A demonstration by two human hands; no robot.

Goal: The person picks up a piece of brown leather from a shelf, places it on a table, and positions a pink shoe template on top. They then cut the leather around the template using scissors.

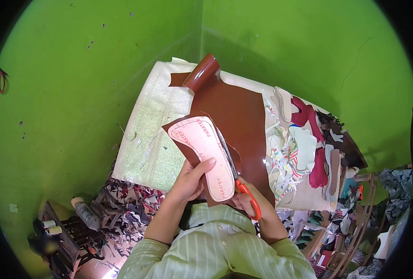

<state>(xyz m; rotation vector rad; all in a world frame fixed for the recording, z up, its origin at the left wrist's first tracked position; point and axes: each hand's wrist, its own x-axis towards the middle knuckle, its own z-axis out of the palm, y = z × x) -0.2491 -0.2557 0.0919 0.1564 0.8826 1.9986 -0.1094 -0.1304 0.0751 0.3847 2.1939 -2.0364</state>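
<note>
My left hand (189, 182) pinches a pale pink, sole-shaped template (214, 160) printed "PARATEX", thumb on top. The template lies against a small piece of glossy brown sheet material (187, 149), whose edges stick out around it. My right hand (240, 200) grips scissors with orange handles (254, 204). Their blades run up along the template's right edge, at the brown material; how far apart the blades are is hard to see. Behind my hands a larger brown sheet (243, 111) lies on the table, its far end curled into a roll (203, 73).
Shimmery whitish material (162, 107) covers the table's left side. To the right are cut sole shapes (303, 144), dark red pieces (318, 169) and striped scraps (281, 160). Scraps litter the floor (134, 204). A dark wooden stand (60, 232) holds thread spools. Green walls (304, 42) meet behind.
</note>
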